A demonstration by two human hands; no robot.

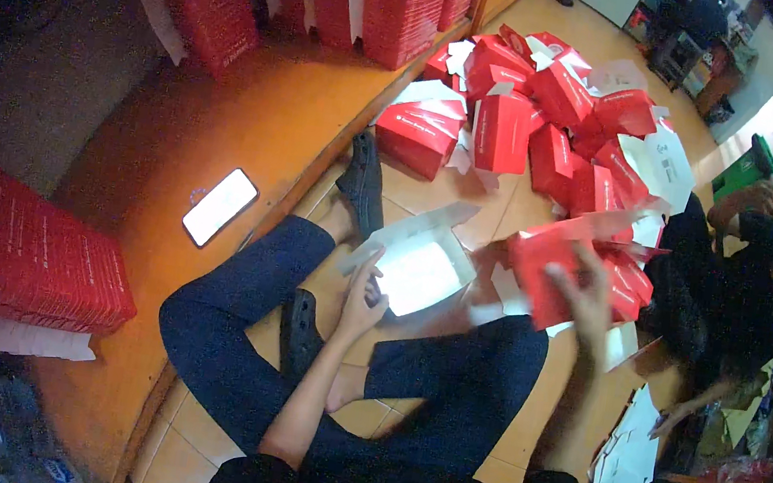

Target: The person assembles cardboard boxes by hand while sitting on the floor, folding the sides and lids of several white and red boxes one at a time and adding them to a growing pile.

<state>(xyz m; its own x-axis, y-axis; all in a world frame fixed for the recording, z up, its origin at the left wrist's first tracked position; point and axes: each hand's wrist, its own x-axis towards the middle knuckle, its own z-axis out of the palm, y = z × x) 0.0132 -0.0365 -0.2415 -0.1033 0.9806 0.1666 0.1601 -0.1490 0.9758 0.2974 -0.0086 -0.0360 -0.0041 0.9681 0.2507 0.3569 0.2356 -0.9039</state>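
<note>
An open carton box (424, 267), white inside, lies in front of my crossed legs with its flaps raised. My left hand (364, 294) is closed at its near left edge, a finger stretched along the side wall. To the right, a red carton box (543, 266) is blurred by motion. My right hand (585, 293) is over that red box's near right side, its fingers spread and slightly smeared. Whether the palm touches the box cannot be made out.
A heap of folded red boxes (502, 125) fills the floor ahead. On the orange platform at left are a lit phone (221, 207) and a stack of flat red cartons (52, 254). At right, another person (736, 304) sits by flat white cardboard (629, 445).
</note>
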